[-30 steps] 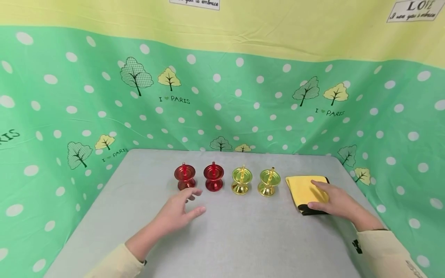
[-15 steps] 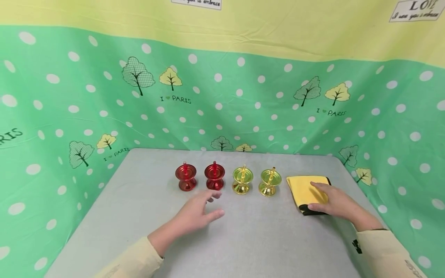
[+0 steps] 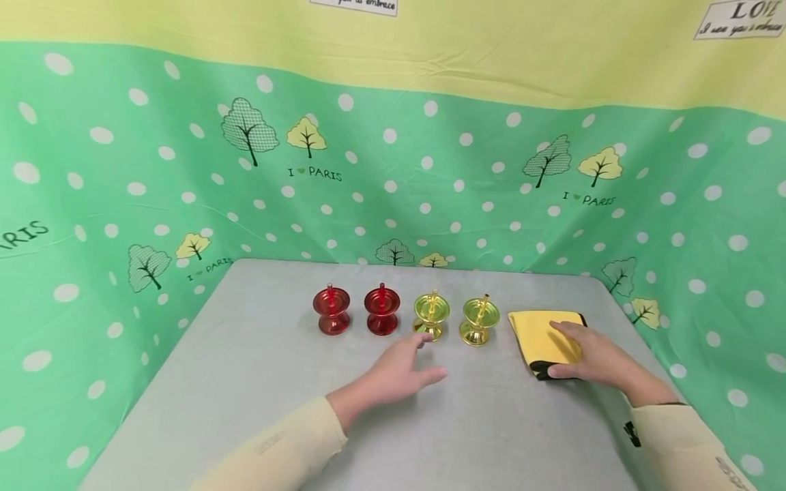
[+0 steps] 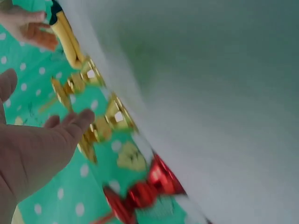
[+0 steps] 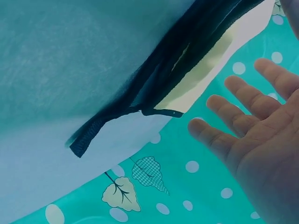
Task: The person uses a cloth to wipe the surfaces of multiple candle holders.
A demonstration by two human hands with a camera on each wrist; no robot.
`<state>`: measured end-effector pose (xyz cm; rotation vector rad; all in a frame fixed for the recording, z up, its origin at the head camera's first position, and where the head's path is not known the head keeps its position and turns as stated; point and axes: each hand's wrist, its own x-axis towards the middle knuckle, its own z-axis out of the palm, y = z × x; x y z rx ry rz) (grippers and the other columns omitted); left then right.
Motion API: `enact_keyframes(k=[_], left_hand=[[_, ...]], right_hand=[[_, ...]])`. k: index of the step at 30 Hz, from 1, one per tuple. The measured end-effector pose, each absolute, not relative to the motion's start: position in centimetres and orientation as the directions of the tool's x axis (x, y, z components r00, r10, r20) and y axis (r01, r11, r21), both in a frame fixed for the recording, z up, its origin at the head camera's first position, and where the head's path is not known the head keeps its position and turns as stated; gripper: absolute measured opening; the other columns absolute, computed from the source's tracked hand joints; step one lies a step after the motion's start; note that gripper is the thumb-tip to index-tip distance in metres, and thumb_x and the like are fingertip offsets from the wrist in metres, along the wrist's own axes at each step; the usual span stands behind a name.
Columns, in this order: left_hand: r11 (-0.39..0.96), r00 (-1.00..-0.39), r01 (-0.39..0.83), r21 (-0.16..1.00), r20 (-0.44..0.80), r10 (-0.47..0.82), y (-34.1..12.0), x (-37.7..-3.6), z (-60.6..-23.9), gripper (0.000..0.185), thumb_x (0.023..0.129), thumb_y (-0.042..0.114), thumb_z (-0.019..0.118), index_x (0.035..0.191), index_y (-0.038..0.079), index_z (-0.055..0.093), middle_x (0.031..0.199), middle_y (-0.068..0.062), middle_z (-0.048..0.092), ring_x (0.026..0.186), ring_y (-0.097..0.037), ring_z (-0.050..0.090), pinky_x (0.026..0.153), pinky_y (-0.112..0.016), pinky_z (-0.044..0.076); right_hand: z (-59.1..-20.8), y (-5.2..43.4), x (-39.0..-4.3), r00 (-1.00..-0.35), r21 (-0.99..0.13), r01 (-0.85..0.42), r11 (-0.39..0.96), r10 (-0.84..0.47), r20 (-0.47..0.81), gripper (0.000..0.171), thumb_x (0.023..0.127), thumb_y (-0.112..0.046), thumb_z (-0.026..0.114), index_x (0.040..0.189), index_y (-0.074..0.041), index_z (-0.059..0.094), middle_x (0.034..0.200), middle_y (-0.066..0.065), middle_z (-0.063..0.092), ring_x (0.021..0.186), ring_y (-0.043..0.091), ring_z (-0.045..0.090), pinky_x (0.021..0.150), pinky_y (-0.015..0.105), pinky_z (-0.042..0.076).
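Observation:
Two shiny red candle holders, a left one (image 3: 332, 310) and a right one (image 3: 382, 310), stand in a row with two gold ones, a left (image 3: 431, 310) and a right (image 3: 479, 315). Each has a dish on a flared foot with a thin stem rising from the middle. My left hand (image 3: 393, 376) hovers in front of the left gold holder, fingers loosely extended, thumb apart, holding nothing. Over the right part of a folded yellow cloth (image 3: 540, 334) with black edging is my right hand (image 3: 598, 358). The right wrist view shows its fingers (image 5: 224, 112) spread, with a gap to the cloth.
All the items sit on a grey-covered table (image 3: 245, 382). Behind and at both sides hangs a green and yellow curtain (image 3: 344, 225) with dots and printed trees, close to the table's back edge.
My left hand has moved rightward, from in front of the left red holder past the right red one to the left gold one. The right hand stays over the cloth. The holders keep their places.

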<state>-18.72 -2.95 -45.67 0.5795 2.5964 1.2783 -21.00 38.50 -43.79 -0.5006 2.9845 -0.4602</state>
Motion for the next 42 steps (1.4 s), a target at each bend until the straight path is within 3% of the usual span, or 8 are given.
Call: enact_keyframes(k=[8, 13, 18, 24, 31, 42], left_hand=[[0.438, -0.962, 0.125, 0.89, 0.002, 0.272, 3.3, -20.2, -45.8, 0.09, 0.097, 0.045, 0.077, 0.164, 0.003, 0.034, 0.166, -0.018, 0.047, 0.153, -0.036, 0.047, 0.125, -0.053, 0.042], [0.401, -0.973, 0.046, 0.915, -0.05, 0.226, 5.3, -21.4, -45.6, 0.1, 0.095, 0.05, 0.078, 0.168, 0.006, 0.025, 0.169, -0.016, 0.043, 0.155, -0.036, 0.044, 0.127, -0.053, 0.039], [0.376, -0.982, -0.014, 0.926, -0.085, 0.172, 7.1, -22.6, -45.6, 0.106, 0.093, 0.046, 0.082, 0.171, 0.013, 0.018, 0.171, -0.017, 0.039, 0.157, -0.036, 0.041, 0.127, -0.056, 0.038], [0.357, -0.986, -0.041, 0.933, -0.096, 0.137, 8.8, -23.7, -45.4, 0.107, 0.091, 0.039, 0.086, 0.171, 0.015, 0.019, 0.172, -0.017, 0.036, 0.157, -0.035, 0.04, 0.127, -0.055, 0.039], [0.357, -0.993, -0.049, 0.933, -0.085, 0.086, 9.8, -24.9, -45.9, 0.103, 0.087, 0.034, 0.091, 0.167, 0.012, 0.029, 0.165, -0.019, 0.046, 0.15, -0.037, 0.049, 0.123, -0.053, 0.045], [0.333, -0.994, -0.036, 0.942, -0.068, 0.086, 10.9, -25.7, -46.6, 0.092, 0.091, 0.035, 0.088, 0.164, 0.015, 0.036, 0.158, -0.019, 0.054, 0.144, -0.033, 0.056, 0.117, -0.051, 0.05]], right_hand=[[-43.7, 38.3, -21.1, -0.946, -0.299, -0.3, 0.906, -0.323, -0.029, 0.102, 0.078, -0.051, 0.092, 0.152, 0.006, 0.051, 0.152, 0.041, 0.051, 0.138, 0.063, 0.047, 0.108, 0.074, 0.044], [-43.6, 38.6, -21.2, -0.95, -0.288, -0.293, 0.912, -0.312, -0.018, 0.102, 0.078, -0.051, 0.093, 0.153, 0.005, 0.051, 0.152, 0.041, 0.05, 0.138, 0.064, 0.047, 0.107, 0.074, 0.045], [-43.6, 38.6, -21.3, -0.946, -0.294, -0.311, 0.904, -0.325, 0.0, 0.102, 0.078, -0.051, 0.093, 0.153, 0.005, 0.051, 0.152, 0.04, 0.051, 0.137, 0.064, 0.048, 0.107, 0.074, 0.046], [-43.9, 38.2, -21.9, -0.934, -0.312, -0.34, 0.887, -0.357, 0.004, 0.102, 0.077, -0.049, 0.094, 0.152, 0.005, 0.053, 0.15, 0.039, 0.053, 0.138, 0.062, 0.049, 0.109, 0.073, 0.044], [-44.7, 38.4, -22.3, -0.935, -0.313, -0.312, 0.897, -0.348, -0.067, 0.107, 0.072, -0.047, 0.098, 0.152, 0.006, 0.051, 0.151, 0.041, 0.051, 0.14, 0.062, 0.046, 0.112, 0.074, 0.042], [-44.6, 39.1, -22.6, -0.93, -0.34, -0.258, 0.904, -0.327, -0.165, 0.108, 0.078, -0.05, 0.094, 0.156, 0.007, 0.046, 0.156, 0.044, 0.042, 0.143, 0.064, 0.041, 0.111, 0.075, 0.041]])
